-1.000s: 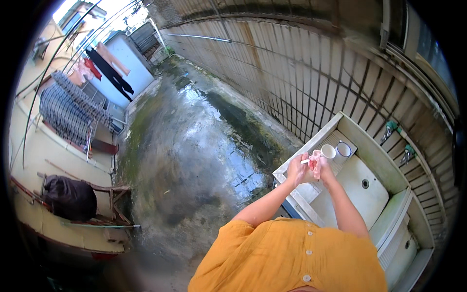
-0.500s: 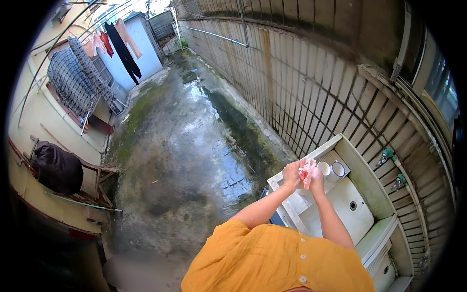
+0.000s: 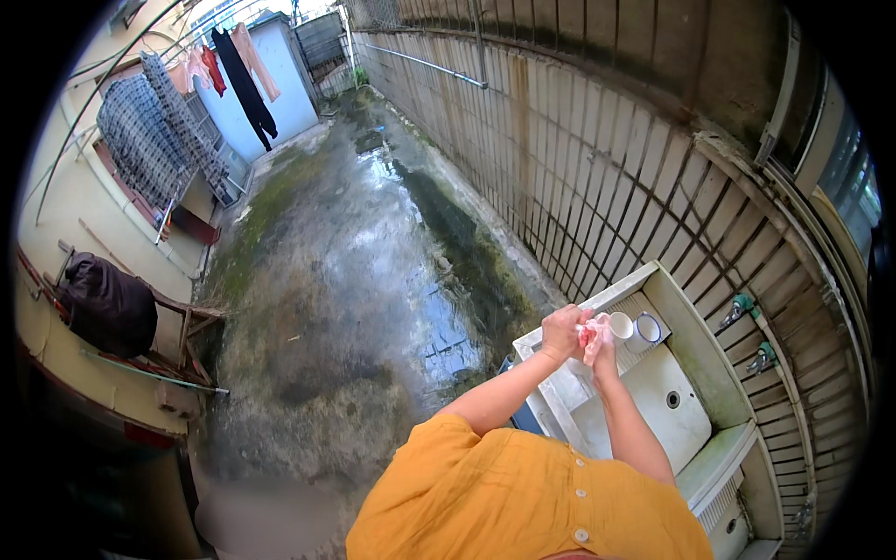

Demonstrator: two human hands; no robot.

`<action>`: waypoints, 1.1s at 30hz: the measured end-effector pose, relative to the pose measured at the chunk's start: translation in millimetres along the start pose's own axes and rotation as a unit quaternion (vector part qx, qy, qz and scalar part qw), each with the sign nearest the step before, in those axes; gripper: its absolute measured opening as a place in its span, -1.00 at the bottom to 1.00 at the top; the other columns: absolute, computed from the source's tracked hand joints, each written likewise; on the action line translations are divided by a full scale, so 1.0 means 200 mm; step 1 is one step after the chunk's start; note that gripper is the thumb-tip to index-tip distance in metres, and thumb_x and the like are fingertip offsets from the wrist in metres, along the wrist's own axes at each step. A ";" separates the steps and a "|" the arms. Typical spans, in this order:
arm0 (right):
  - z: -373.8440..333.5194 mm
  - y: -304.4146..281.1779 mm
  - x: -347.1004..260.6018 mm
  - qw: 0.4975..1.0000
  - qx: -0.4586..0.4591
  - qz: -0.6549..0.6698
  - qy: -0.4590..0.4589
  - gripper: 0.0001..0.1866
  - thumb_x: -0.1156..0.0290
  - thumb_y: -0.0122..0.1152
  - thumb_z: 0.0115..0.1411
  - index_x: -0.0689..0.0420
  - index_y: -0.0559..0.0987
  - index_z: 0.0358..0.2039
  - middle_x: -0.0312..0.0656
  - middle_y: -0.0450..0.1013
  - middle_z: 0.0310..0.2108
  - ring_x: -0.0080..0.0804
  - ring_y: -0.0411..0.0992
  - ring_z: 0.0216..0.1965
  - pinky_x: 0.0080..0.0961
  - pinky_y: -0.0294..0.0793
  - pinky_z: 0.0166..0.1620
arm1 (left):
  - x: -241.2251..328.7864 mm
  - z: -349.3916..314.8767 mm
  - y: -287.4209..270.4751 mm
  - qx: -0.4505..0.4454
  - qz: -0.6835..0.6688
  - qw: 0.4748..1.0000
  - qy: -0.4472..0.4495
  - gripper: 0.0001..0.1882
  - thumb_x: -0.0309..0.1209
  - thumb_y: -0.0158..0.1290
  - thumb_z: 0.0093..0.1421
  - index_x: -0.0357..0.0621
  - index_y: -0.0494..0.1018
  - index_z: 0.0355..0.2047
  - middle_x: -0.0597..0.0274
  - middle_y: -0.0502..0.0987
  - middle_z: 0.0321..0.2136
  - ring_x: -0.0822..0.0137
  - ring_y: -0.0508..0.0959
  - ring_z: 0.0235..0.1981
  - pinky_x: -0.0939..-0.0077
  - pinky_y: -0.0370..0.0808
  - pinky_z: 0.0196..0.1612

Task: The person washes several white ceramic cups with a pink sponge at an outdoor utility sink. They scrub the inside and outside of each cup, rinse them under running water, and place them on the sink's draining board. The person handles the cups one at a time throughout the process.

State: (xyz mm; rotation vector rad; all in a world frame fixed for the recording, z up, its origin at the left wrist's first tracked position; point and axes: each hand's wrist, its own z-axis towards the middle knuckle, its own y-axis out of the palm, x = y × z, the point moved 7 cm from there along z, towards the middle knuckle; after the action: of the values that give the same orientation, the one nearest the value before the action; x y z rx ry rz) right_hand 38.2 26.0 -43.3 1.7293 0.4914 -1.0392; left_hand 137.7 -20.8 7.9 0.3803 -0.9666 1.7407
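Observation:
My left hand (image 3: 563, 333) and my right hand (image 3: 605, 356) are together above the far left part of a pale stone sink (image 3: 692, 375). Bunched between them is a small pink cloth (image 3: 595, 336), and the fingers of both hands are closed on it. Much of the cloth is hidden by my fingers. Just right of my hands, a white cup (image 3: 620, 325) and a white mug with a blue rim (image 3: 647, 327) stand side by side on the ribbed ledge of the sink.
Two green-handled taps (image 3: 739, 308) come off a pipe on the tiled wall (image 3: 597, 177) at right. A second basin (image 3: 731, 528) adjoins at lower right. Wet, mossy concrete floor (image 3: 317, 308) stretches away left. Laundry (image 3: 245, 89) hangs at far left; a dark bag (image 3: 107, 306) rests nearer.
The cloth looks slightly more bunched and my fingers have shifted around it. My view has turned a little; both hands stay at the same spot over the sink.

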 end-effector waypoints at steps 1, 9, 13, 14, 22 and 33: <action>0.00 0.02 0.01 1.000 0.008 0.004 0.010 -0.81 0.30 -0.07 0.23 0.03 0.38 -0.50 -0.31 0.37 -0.57 -0.53 0.36 -0.61 -0.63 0.37 -0.55 | -0.02 -0.01 0.00 0.003 -0.016 1.000 -0.017 -0.61 -0.16 0.04 0.14 -0.11 0.32 -0.72 0.08 0.38 -0.66 0.02 0.45 -0.60 0.22 0.35 -0.54; 0.14 -0.19 0.15 0.968 0.012 -0.241 -0.066 -0.56 0.10 -0.07 0.23 0.21 0.60 -0.45 -0.21 0.52 -0.56 -0.41 0.49 -0.51 -0.50 0.42 -0.46 | -0.15 -0.11 0.06 -0.045 -0.032 0.980 -0.193 -0.48 -0.02 -0.04 0.21 -0.15 0.41 -0.72 -0.02 0.44 -0.68 -0.07 0.46 -0.59 0.16 0.32 -0.53; 0.13 -0.19 0.15 0.936 0.019 -0.347 -0.064 -0.64 0.11 -0.04 0.25 0.16 0.55 -0.37 -0.31 0.46 -0.50 -0.57 0.42 -0.49 -0.58 0.37 -0.44 | -0.17 -0.11 0.02 -0.036 -0.032 0.979 -0.198 -0.46 0.01 -0.05 0.21 -0.16 0.43 -0.71 -0.06 0.42 -0.69 -0.09 0.46 -0.60 0.15 0.32 -0.54; 0.13 -0.18 0.14 0.927 0.023 -0.366 -0.071 -0.62 0.11 -0.03 0.24 0.18 0.56 -0.39 -0.29 0.47 -0.51 -0.56 0.42 -0.49 -0.56 0.37 -0.44 | -0.16 -0.10 0.01 -0.038 -0.038 0.979 -0.196 -0.46 0.02 -0.05 0.21 -0.16 0.43 -0.71 -0.07 0.42 -0.69 -0.09 0.46 -0.60 0.15 0.32 -0.54; 0.12 -0.12 0.10 0.928 -0.003 -0.365 -0.075 -0.60 0.13 -0.03 0.24 0.24 0.56 -0.40 -0.20 0.49 -0.52 -0.46 0.42 -0.52 -0.47 0.38 -0.44 | -0.19 -0.07 0.01 -0.067 -0.021 0.981 -0.182 -0.44 0.04 -0.04 0.20 -0.18 0.46 -0.70 -0.09 0.42 -0.70 -0.10 0.45 -0.61 0.15 0.33 -0.52; -0.02 0.09 -0.10 0.871 -0.056 -0.451 -0.187 -0.68 0.26 -0.05 0.27 0.29 0.51 -0.33 -0.22 0.49 -0.47 -0.57 0.42 -0.47 -0.58 0.42 -0.38 | -0.23 -0.06 -0.02 -0.031 0.020 0.965 -0.258 -0.47 0.06 -0.03 0.18 -0.12 0.51 -0.66 0.02 0.46 -0.68 -0.01 0.49 -0.62 0.23 0.37 -0.53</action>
State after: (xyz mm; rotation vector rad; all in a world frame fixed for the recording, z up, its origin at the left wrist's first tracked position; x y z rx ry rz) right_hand 42.4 26.1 -17.3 1.1107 1.1280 -1.9062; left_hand 160.8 -39.9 -28.3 0.8041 -1.4006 1.6739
